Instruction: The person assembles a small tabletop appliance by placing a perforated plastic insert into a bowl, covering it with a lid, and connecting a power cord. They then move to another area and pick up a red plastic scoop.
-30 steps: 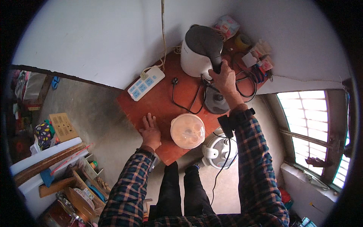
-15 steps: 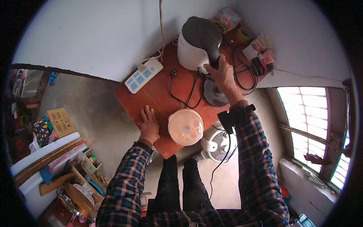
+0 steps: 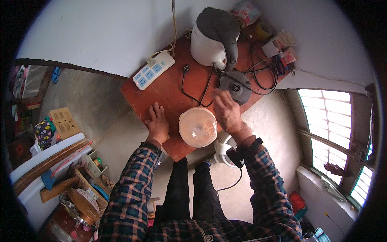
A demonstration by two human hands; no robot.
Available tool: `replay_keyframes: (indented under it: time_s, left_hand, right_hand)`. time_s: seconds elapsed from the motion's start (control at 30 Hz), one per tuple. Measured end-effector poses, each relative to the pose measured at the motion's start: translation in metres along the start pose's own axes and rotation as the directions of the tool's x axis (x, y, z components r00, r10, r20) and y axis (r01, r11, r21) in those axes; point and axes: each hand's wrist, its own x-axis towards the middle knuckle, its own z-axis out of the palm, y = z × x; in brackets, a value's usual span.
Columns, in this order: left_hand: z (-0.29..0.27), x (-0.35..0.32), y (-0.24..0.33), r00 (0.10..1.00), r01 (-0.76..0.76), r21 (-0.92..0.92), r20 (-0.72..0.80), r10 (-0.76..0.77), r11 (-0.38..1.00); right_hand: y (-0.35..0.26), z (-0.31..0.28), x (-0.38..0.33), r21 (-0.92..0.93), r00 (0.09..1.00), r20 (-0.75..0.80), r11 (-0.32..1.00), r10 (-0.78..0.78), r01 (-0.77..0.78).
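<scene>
My left hand (image 3: 157,122) lies flat on the red-brown table, its fingers spread, left of a round, pale orange container with a translucent lid (image 3: 197,127). Just right of that container is my right hand (image 3: 228,109), its fingers loosely bent and slightly blurred, with nothing visible in them. Beyond it lies the round grey kettle base (image 3: 235,86) with its black cord. The white electric kettle (image 3: 207,46), with a dark grey lid and handle, stands off its base at the far side of the table. No hand touches the kettle.
A white power strip (image 3: 154,70) lies at the table's far left edge, near a loose black plug (image 3: 186,67). Coiled black cables (image 3: 274,72) and small boxes (image 3: 272,49) crowd the right corner. A white lidded appliance (image 3: 224,151) stands on the floor below the table.
My right hand has let go of the kettle handle and come back toward me, beside the orange container. The kettle stays on the table. My left hand keeps its place.
</scene>
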Motion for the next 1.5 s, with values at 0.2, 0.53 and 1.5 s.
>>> replay_keyframes:
  time_s: [0.2, 0.53, 1.5]
  left_hand:
    - [-0.001, 0.000, -0.001, 1.000, 0.005, -0.048, -0.009, -0.005, 0.999]
    - [0.008, 0.002, -0.001, 0.998, -0.012, -0.104, -0.067, 0.005, 0.995]
    - [-0.001, 0.003, -0.002, 0.999, -0.045, 0.028, 0.032, 0.044, 0.999]
  right_hand:
    - [-0.010, 0.021, 0.042, -0.112, 0.867, 0.495, 0.994, 0.049, 0.008]
    - [0.023, 0.067, 0.044, -0.330, 0.747, 0.664, 0.909, 0.030, 0.256]
    - [-0.033, 0.002, 0.039, 0.230, 0.989, 0.130, 0.968, 0.068, -0.097]
